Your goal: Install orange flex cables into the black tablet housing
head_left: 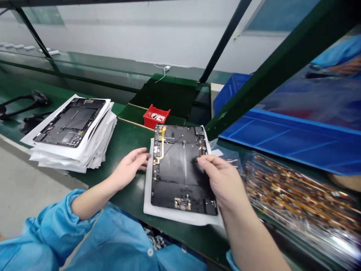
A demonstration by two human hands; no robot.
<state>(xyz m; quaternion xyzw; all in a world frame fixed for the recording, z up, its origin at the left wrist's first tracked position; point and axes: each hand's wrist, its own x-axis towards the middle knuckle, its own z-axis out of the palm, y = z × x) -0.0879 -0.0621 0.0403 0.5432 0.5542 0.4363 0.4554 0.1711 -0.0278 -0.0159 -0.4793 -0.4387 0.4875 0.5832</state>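
An opened black tablet chassis (180,173) lies on a white foam sheet (158,210) on the green bench, its gold flex cables showing along the left and top. My left hand (128,167) rests open beside the chassis's left edge, fingers stretched toward it. My right hand (222,180) hovers over the chassis's right side, thumb and forefinger pinched together on something too small to name.
A stack of foam sheets topped by another black chassis (72,122) sits at the left. A small red bin (156,115) stands behind. Trays of orange flex parts (296,195) lie at the right, a blue crate (282,131) beyond, and a dark green frame bar (267,71) crosses overhead.
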